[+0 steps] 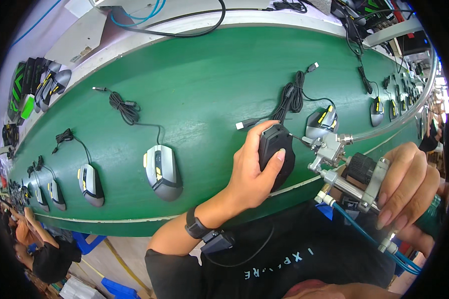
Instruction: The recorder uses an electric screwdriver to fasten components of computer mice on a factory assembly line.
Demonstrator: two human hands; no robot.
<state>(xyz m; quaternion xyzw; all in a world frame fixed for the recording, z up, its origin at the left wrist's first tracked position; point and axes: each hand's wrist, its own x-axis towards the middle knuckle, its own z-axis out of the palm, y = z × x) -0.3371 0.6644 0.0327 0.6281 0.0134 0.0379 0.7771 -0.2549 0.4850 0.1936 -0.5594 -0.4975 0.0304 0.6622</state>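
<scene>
Head view: left hand point(252, 174) is holding a mouse point(275, 142), dark underside up, above the green conveyor belt point(199, 84); its grip is clamping the sides, thumb pressing on the underside. Right hand point(409, 184): grip is wrapping round the rear of a hose-fed metal tool point(329, 149), thin tip pointing at the mouse; cannot tell whether touching. Silver-and-black mouse point(320, 123) is lying just beside.

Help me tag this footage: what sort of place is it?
Likely a mouse assembly line: corded mice spaced along a green work surface, with a hose-fed metal tool in the right hand.
</scene>
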